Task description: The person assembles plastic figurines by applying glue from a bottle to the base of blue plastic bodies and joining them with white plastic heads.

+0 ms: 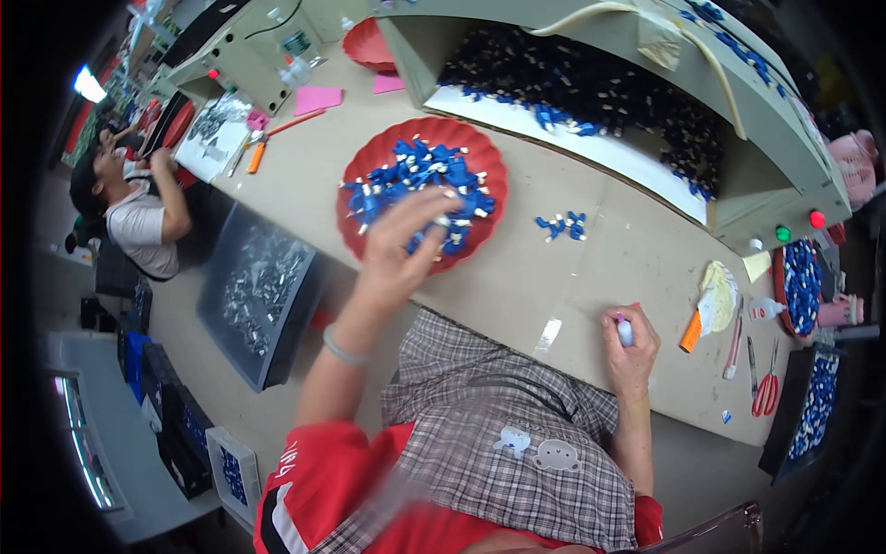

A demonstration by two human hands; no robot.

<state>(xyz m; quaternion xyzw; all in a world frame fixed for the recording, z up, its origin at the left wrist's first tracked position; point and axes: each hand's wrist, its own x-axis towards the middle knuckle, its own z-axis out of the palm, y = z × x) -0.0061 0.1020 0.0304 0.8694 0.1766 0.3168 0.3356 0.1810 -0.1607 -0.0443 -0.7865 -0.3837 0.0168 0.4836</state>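
Note:
My left hand [399,242], a little blurred, reaches over a red scalloped bowl [499,175]. Its thumb and fingers are apart, and no held piece shows between them. Small blue pieces with whitish ends [434,164] fill the bowl; my hand hides some of them. Near the table's front edge, my right hand [635,360] is closed around a small whitish tube [625,332] with a purple part; its exact kind is unclear. Between bowl and right hand lies a small cluster of the same blue pieces [565,225] on the table.
A grey machine [572,152] with a wide opening full of blue pieces stands at the back. Left is a dark bin [263,295] of shiny metal parts; beyond it sits another person [138,217]. Rightward lie an orange-handled tool [690,332], red-handled scissors [765,395] and a black tray [812,406].

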